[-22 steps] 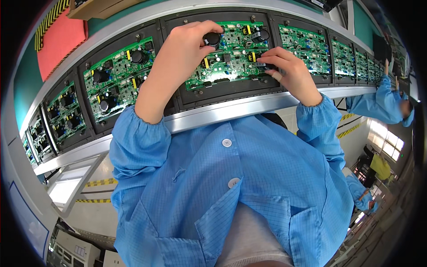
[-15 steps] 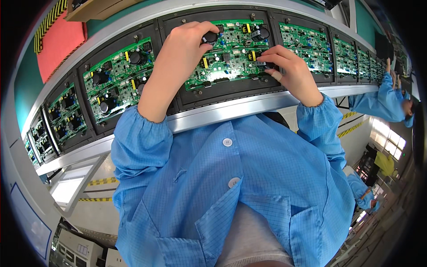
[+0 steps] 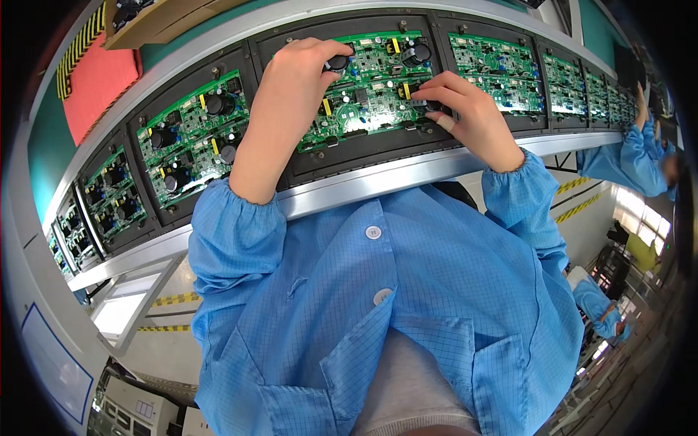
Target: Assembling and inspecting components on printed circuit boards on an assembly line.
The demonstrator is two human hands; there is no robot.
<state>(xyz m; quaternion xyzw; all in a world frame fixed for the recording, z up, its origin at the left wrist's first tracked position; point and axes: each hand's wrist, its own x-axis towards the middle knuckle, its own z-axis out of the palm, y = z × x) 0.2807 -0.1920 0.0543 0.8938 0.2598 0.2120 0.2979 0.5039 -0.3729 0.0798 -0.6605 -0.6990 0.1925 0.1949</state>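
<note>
A green circuit board panel (image 3: 378, 120) lies in a black carrier frame (image 3: 320, 164) before me. At its upper left, my left hand (image 3: 305, 69) has thumb and fingers closed around a black round capacitor (image 3: 337, 64). On the lower right part, my right hand (image 3: 472, 109) pinches another black capacitor (image 3: 435, 106), mostly hidden by the fingers. Both capacitors are at the board surface; whether they are fully seated cannot be made out. A third capacitor (image 3: 417, 55) stands on the board's upper right, beside a yellow component (image 3: 393, 46).
More carriers with boards run left (image 3: 190, 138) and right (image 3: 494, 69) along the line. A metal rail (image 3: 349, 190) borders its near side. Beyond it lie a red mat (image 3: 102, 91) and a cardboard box (image 3: 163, 25). A person in blue (image 3: 625, 168) is at the far right.
The carriers and boards have shifted slightly left along the line. Both hands have moved a little with them, still closed on the capacitors.
</note>
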